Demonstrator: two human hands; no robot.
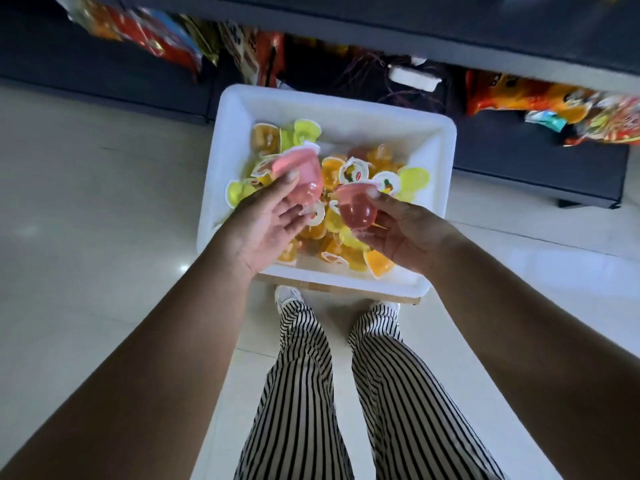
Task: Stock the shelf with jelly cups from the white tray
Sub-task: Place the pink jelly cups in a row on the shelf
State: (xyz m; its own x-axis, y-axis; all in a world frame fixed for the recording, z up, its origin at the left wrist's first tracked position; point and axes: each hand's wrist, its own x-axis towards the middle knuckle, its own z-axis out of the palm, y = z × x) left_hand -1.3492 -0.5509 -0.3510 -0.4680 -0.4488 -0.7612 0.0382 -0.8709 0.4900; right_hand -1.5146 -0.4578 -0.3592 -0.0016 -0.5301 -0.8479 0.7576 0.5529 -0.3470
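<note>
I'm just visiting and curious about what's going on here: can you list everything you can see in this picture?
white tray: one, white, on the pale floor before the shelf
jelly cups: many, mostly yellow and orange, loose in the tray
pink jelly cups: two, one in the left hand, one in the right
snack bags: several, orange and red, on the dark shelf
striped trousers: black and white
left hand: holds a cup
right hand: holds a cup

A pale, glossy tiled floor [86,220] reflected soft light. Dark low shelving [536,174] ran along the top, holding blurred, colourful snack packets [519,95].
</note>
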